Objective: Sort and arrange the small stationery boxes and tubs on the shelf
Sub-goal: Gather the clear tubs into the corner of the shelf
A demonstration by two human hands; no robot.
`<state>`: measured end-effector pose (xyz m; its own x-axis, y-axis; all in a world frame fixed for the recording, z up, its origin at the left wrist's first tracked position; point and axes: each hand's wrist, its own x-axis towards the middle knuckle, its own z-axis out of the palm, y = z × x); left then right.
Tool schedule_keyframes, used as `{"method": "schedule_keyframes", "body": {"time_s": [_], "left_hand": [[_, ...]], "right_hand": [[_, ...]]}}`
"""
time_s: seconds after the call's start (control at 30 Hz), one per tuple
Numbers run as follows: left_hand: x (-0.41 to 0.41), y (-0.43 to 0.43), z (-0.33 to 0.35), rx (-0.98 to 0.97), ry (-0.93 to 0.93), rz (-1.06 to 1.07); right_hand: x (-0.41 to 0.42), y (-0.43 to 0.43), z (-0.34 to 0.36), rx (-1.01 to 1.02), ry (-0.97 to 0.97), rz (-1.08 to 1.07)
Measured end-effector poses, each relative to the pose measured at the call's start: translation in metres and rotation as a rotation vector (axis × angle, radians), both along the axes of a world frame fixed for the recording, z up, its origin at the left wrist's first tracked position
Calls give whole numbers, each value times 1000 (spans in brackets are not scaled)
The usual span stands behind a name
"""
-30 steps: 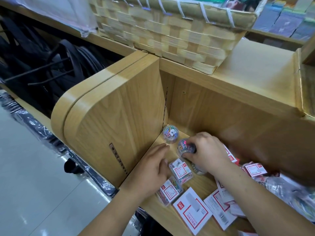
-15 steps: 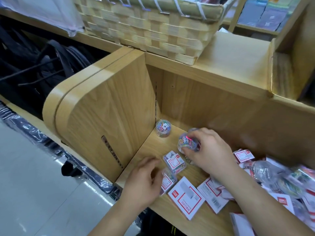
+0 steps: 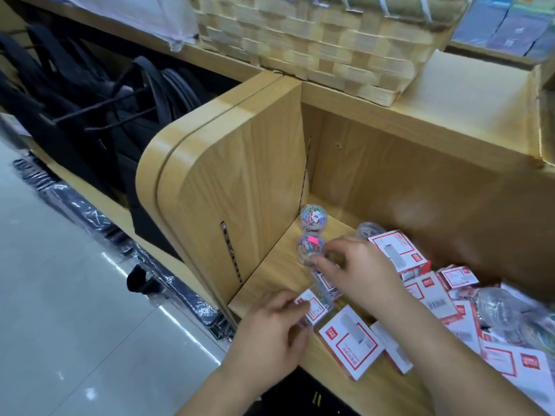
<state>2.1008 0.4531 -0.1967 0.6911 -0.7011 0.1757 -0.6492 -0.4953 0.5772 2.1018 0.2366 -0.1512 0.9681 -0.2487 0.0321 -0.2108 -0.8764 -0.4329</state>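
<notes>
On the shelf point(image 3: 271, 274) by its left divider point(image 3: 240, 190), the right hand point(image 3: 357, 271) pinches a clear tub of coloured paper clips point(image 3: 310, 247), just nearer than a second tub point(image 3: 313, 219); the left hand point(image 3: 270, 328) grips a small labelled box point(image 3: 313, 306).

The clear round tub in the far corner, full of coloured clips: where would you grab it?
By the rim of its round lid, coming from above. The corner tub stands upright, tucked beside the side panel, with a second tub just in front of it. Only its top and right side look free to reach.
</notes>
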Motion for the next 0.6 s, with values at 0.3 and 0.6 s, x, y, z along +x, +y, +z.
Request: {"method": "schedule_keyframes", "body": {"time_s": [0.3, 0.6], "left_hand": [[1, 5, 2, 35, -165, 55], [10, 13, -1, 43, -122, 38]], "right_hand": [[-51, 42, 11, -144, 208, 81], [-51, 21, 37, 532, 107, 16]]}}
